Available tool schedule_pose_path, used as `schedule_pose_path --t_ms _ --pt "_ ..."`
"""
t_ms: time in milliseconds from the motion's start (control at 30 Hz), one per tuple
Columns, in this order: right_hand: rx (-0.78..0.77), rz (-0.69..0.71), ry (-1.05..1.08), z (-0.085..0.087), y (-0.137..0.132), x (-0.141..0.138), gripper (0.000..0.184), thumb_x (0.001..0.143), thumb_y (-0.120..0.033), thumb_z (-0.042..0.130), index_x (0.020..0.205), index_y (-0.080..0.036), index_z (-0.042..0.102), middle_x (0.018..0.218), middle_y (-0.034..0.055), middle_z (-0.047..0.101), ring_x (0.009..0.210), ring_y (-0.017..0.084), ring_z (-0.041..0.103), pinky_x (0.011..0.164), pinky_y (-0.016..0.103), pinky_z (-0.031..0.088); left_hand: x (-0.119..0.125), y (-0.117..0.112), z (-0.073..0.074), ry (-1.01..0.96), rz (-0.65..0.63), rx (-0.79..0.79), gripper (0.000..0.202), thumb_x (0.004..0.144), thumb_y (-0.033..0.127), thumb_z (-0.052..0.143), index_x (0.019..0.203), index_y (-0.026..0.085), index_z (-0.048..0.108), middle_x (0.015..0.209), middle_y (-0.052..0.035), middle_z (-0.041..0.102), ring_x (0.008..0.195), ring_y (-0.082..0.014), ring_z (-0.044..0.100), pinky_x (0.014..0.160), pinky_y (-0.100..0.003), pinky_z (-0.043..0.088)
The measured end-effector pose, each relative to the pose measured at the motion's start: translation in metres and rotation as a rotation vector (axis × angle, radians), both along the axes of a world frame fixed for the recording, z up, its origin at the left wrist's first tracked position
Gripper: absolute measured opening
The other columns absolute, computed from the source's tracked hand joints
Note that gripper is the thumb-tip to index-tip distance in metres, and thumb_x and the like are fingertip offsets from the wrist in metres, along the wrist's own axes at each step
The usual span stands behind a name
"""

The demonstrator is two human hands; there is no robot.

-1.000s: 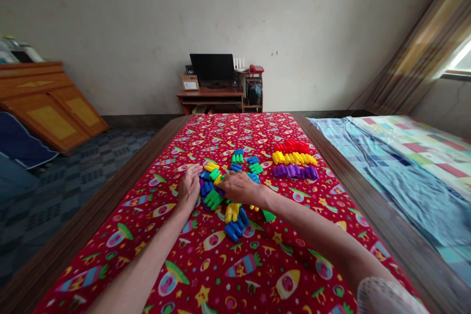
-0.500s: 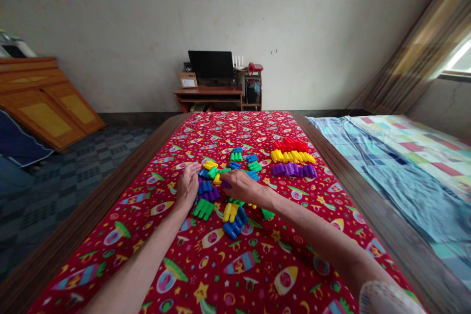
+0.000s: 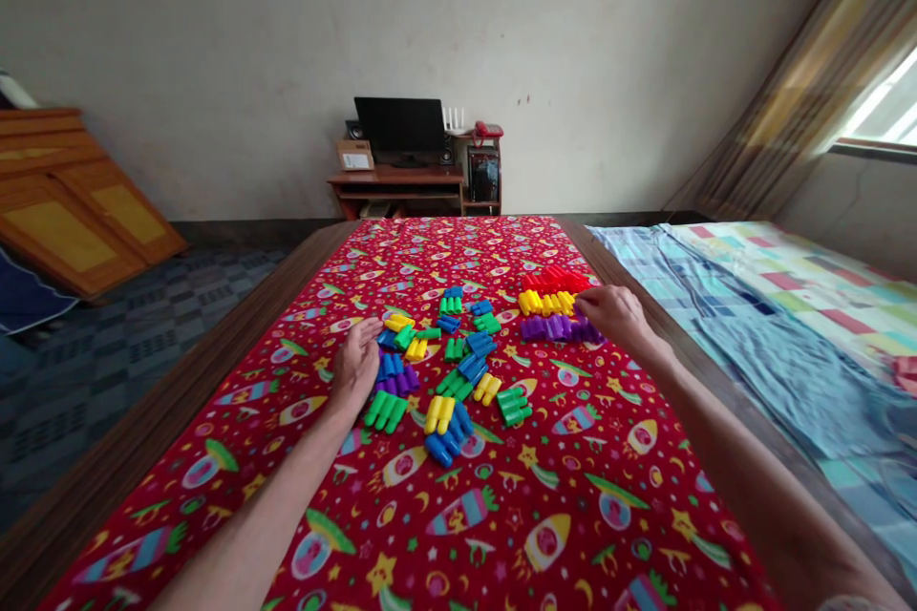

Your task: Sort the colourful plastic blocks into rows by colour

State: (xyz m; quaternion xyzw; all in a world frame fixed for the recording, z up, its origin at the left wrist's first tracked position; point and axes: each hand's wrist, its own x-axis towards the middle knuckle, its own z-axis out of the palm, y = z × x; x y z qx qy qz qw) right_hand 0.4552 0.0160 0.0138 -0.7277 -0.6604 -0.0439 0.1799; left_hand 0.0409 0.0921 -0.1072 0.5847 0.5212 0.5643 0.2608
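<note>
My left hand (image 3: pixel 356 363) rests on its edge at the left side of a loose group of plastic toy blocks, fingers out straight and together. Beside it lie yellow, blue and purple blocks (image 3: pixel 405 380), with a green block (image 3: pixel 385 410) just nearer. My right hand (image 3: pixel 617 313) is at the right end of the sorted rows, its fingers closed in a pinch. The purple block it carries is hidden behind the fingers. Next to that hand are a row of purple blocks (image 3: pixel 555 328), a row of yellow blocks (image 3: pixel 548 303) and red blocks (image 3: pixel 551 280) behind.
More blue, green and yellow blocks lie mid-table, including a green block (image 3: pixel 513 406) and a yellow block (image 3: pixel 439 414). A red patterned cloth (image 3: pixel 458 506) covers the table. A bed (image 3: pixel 788 305) stands to the right, a desk with a monitor (image 3: pixel 401 129) beyond.
My right hand has moved from the mixed blocks over to the right end of the sorted rows, taking a purple block along. My left hand stays beside the group. The view has shifted slightly.
</note>
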Motion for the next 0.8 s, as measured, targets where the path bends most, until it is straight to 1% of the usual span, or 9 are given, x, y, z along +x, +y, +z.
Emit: schedule_pose_path --t_ms 67,200,333,433,533,633,700,733,800 --pt "-0.051 -0.041 -0.03 -0.005 -0.001 0.006 0.03 0.081 -0.03 0.048 0.065 -0.017 0.07 0.057 0.0033 0.058 0.056 0.013 0.05 0.053 0.026 0.023 0.001 -0.001 0.001 0.002 0.003 -0.008 0.039 0.067 0.024 0.048 0.105 0.018 0.056 0.107 -0.0128 0.068 0.103 -0.0258 0.066 0.102 -0.05 0.046" --pt "-0.109 -0.01 -0.061 -0.011 -0.002 0.001 0.035 0.084 -0.032 0.046 0.062 -0.016 0.067 0.054 0.0021 0.054 0.053 0.011 0.047 0.052 0.025 0.021 0.002 -0.004 0.007 0.02 0.018 -0.03 0.037 0.066 0.023 0.048 0.101 0.017 0.057 0.106 -0.0125 0.069 0.103 -0.0257 0.066 0.102 -0.049 0.046" --pt "-0.142 -0.008 -0.128 -0.011 -0.002 -0.006 0.031 0.085 -0.026 0.046 0.065 -0.016 0.068 0.06 0.0044 0.06 0.057 0.012 0.052 0.052 0.026 0.022 0.003 -0.009 0.014 0.045 -0.002 -0.055 0.037 0.065 0.021 0.048 0.1 0.018 0.058 0.106 -0.0108 0.069 0.105 -0.0255 0.065 0.103 -0.048 0.046" --pt "-0.15 -0.008 -0.145 -0.01 -0.003 -0.006 0.028 0.085 -0.023 0.046 0.071 -0.016 0.07 0.066 0.007 0.065 0.063 0.015 0.058 0.053 0.026 0.025 0.003 -0.011 0.017 0.042 -0.006 -0.07 0.037 0.064 0.021 0.048 0.099 0.018 0.059 0.106 -0.0106 0.07 0.105 -0.0258 0.065 0.103 -0.048 0.046" --pt "-0.042 0.004 -0.11 -0.012 -0.003 0.0 0.028 0.086 -0.023 0.046 0.073 -0.016 0.071 0.07 0.0087 0.069 0.067 0.017 0.062 0.057 0.026 0.031 0.004 -0.012 0.019 0.039 -0.017 -0.078 0.038 0.063 0.021 0.048 0.099 0.018 0.059 0.107 -0.0113 0.07 0.106 -0.0261 0.065 0.103 -0.047 0.046" --pt "0.17 0.009 -0.022 -0.013 -0.003 -0.001 0.027 0.085 -0.023 0.048 0.075 -0.016 0.073 0.075 0.0112 0.072 0.072 0.019 0.064 0.063 0.026 0.038 0.005 -0.013 0.02 0.033 -0.016 -0.076 0.037 0.063 0.021 0.048 0.099 0.019 0.059 0.107 -0.0107 0.07 0.107 -0.0261 0.065 0.104 -0.047 0.045" --pt "0.283 0.073 0.073 -0.013 -0.004 -0.012 0.027 0.087 -0.024 0.049 0.08 -0.015 0.074 0.079 0.0114 0.073 0.072 0.019 0.065 0.066 0.026 0.04 0.006 -0.014 0.021 0.025 -0.009 -0.076 0.035 0.065 0.022 0.048 0.098 0.019 0.059 0.106 -0.0099 0.07 0.106 -0.0258 0.065 0.104 -0.047 0.045" --pt "0.309 0.148 0.124 -0.012 -0.005 -0.023 0.028 0.088 -0.026 0.049 0.082 -0.015 0.074 0.079 0.0106 0.073 0.071 0.018 0.065 0.066 0.025 0.041 0.006 -0.014 0.021 0.021 -0.003 -0.077 0.034 0.066 0.023 0.048 0.098 0.019 0.059 0.105 -0.0097 0.07 0.106 -0.0256 0.065 0.104 -0.047 0.045" --pt "0.298 0.373 0.208 -0.011 -0.009 -0.051 0.027 0.09 -0.026 0.049 0.082 -0.016 0.073 0.076 0.0079 0.072 0.067 0.015 0.063 0.064 0.023 0.04 0.006 -0.015 0.021 0.006 0.012 -0.075 0.031 0.07 0.027 0.049 0.098 0.02 0.06 0.105 -0.0098 0.07 0.105 -0.0254 0.065 0.103 -0.046 0.046"
